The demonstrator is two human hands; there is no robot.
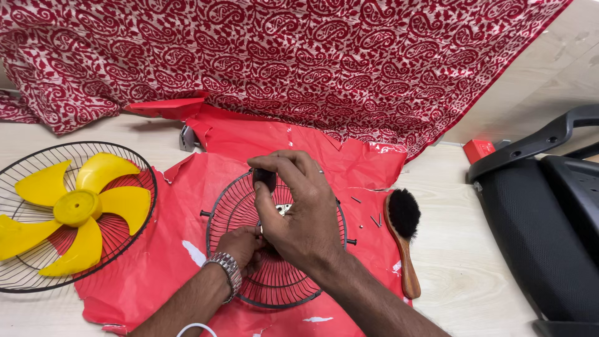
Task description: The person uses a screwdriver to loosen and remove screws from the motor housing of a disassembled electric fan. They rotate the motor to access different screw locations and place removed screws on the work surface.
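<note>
Head view: looking down on a pale wooden table [462, 206] spread with a torn red plastic sheet [168, 243], a red paisley cloth [299, 56] hanging behind it.
Right hand [299, 215]: reaching over the middle of the rear fan grille [274, 249], thumb and fingertips closing narrowly on a small dark knob [265, 178] – a pinching grip, the back of the hand hiding what lies under it.
Left hand [242, 246]: lying low on the grille near its hub, a metal wristwatch [226, 267] on the wrist; fingers curling in, but whether they are holding anything I cannot tell.
Where the grille is lying: flat on the red sheet, directly beneath both hands, its wires fanning out from the centre.
Key relation: the knob is sitting above the hub, just up-frame of the left hand – the right hand being the one on it, the left the one nearer the hub.
Off to the left: a second grille [134, 162] carrying the yellow fan blade [75, 209], well apart.
Off to the right: a wooden brush [404, 240] with black bristles, small screws [374, 219] just beside it, and a black chair [549, 218] at the edge.
</note>
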